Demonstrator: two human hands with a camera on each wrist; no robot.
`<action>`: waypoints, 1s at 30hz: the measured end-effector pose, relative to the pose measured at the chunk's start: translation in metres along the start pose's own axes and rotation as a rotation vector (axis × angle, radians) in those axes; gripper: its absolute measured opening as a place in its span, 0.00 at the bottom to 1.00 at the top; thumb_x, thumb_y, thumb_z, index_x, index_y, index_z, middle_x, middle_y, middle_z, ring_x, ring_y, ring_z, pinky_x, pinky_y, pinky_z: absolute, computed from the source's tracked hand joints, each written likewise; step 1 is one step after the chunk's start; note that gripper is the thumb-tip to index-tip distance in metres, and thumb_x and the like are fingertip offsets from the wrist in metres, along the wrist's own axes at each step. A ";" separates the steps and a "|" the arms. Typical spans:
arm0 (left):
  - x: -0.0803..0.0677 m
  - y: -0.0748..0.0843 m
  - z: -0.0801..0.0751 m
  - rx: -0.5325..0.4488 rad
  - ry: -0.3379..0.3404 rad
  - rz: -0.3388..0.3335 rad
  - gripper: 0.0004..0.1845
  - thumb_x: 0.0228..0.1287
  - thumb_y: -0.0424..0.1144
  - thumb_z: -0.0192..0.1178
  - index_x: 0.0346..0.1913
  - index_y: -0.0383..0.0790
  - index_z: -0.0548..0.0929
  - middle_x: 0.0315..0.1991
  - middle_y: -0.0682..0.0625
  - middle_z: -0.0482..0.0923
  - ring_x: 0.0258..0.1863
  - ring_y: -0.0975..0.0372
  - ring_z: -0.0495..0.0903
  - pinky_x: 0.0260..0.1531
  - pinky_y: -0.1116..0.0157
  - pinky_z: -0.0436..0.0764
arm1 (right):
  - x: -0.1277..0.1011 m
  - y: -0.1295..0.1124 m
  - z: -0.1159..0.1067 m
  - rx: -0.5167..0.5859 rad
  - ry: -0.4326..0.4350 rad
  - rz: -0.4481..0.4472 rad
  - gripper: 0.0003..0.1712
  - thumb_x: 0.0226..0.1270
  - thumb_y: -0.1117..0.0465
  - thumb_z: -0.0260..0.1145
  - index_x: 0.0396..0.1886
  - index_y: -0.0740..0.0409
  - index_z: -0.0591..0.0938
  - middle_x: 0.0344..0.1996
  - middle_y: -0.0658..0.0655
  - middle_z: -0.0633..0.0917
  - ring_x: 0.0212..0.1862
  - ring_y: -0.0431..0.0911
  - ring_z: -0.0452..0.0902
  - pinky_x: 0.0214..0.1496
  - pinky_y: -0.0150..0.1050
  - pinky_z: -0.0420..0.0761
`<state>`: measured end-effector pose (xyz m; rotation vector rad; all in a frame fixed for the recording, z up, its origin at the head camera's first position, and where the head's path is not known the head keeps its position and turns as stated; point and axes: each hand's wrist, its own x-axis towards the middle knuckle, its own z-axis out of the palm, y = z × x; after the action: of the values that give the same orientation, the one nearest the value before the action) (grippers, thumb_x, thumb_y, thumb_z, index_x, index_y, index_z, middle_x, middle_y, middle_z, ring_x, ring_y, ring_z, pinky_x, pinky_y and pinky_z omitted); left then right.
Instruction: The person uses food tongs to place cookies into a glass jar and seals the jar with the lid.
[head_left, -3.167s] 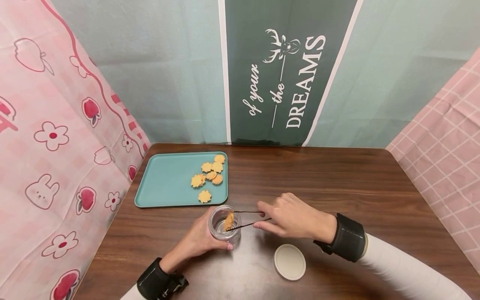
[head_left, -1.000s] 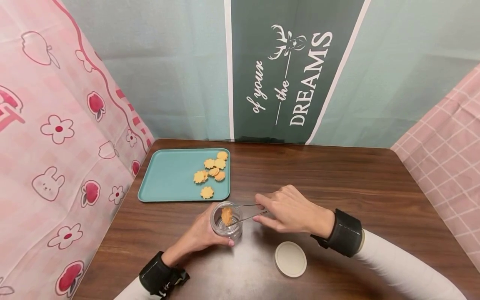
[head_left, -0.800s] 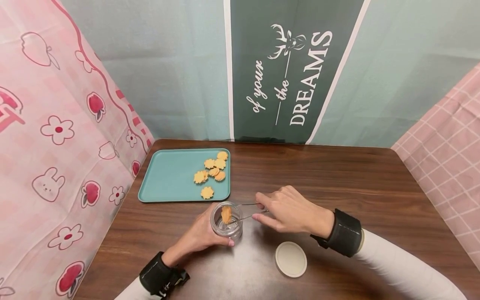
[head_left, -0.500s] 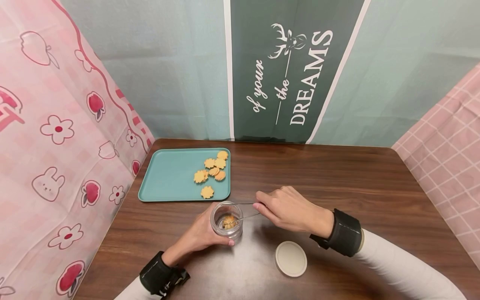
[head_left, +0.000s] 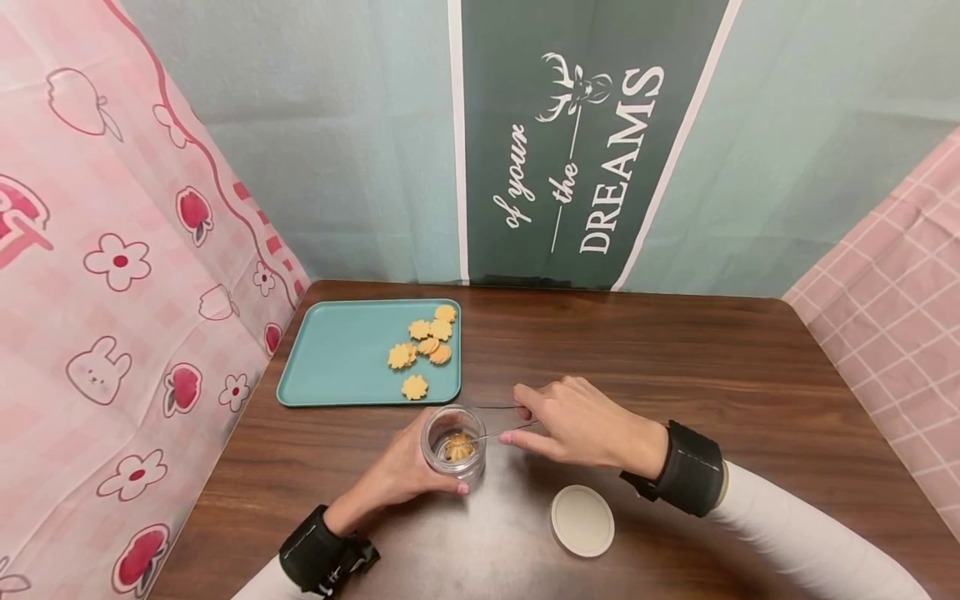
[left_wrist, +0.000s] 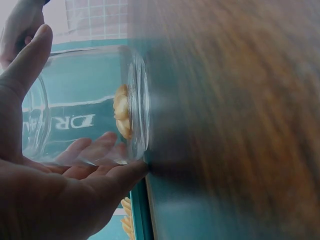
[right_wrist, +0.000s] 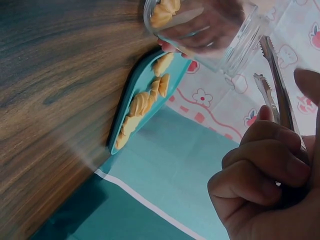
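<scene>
Gripping the jar (head_left: 453, 450) with our left hand (head_left: 397, 475), we lift the right hand's (head_left: 581, 425) pinched tongs (head_left: 501, 421) straight out, clear of its rim and cookie (head_left: 458, 447).

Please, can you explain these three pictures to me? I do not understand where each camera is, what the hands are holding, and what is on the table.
No machine is here: a person works with two bare hands. The wide picture comes from a camera on the person's head, looking down. The other two come from cameras strapped to the wrists, so they look tilted and very close.

The left hand grips a small clear jar that stands on the brown table. One orange cookie lies at the bottom of the jar. The right hand pinches thin metal tongs, whose tips are at the jar's mouth and hold nothing.

On the table there is also a teal tray with more cookies, and a round white lid near the right wrist.
</scene>
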<state>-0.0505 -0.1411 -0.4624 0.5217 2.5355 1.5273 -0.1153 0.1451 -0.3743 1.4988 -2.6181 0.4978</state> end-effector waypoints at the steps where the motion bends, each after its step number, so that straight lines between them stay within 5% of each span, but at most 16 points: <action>1: 0.000 0.000 0.000 -0.001 0.000 -0.003 0.52 0.40 0.45 0.90 0.70 0.41 0.73 0.64 0.46 0.82 0.63 0.49 0.80 0.68 0.42 0.75 | 0.000 0.000 0.000 -0.001 -0.004 0.001 0.25 0.76 0.32 0.62 0.34 0.47 0.76 0.15 0.36 0.67 0.17 0.30 0.60 0.20 0.28 0.59; 18: -0.002 -0.003 0.001 -0.026 -0.002 -0.009 0.54 0.40 0.45 0.90 0.72 0.41 0.71 0.64 0.45 0.81 0.63 0.49 0.80 0.67 0.42 0.75 | 0.001 0.002 0.000 -0.007 0.043 -0.041 0.23 0.75 0.36 0.67 0.32 0.48 0.74 0.15 0.35 0.65 0.17 0.29 0.57 0.19 0.27 0.56; 30: 0.000 -0.002 -0.001 0.008 0.001 -0.015 0.55 0.39 0.49 0.90 0.72 0.43 0.71 0.64 0.46 0.81 0.62 0.50 0.81 0.65 0.43 0.77 | 0.010 0.009 -0.004 -0.030 0.150 -0.056 0.23 0.78 0.36 0.62 0.31 0.46 0.73 0.16 0.35 0.68 0.17 0.29 0.60 0.19 0.28 0.57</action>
<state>-0.0511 -0.1431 -0.4637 0.5014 2.5419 1.5135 -0.1285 0.1420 -0.3700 1.4603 -2.4523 0.5416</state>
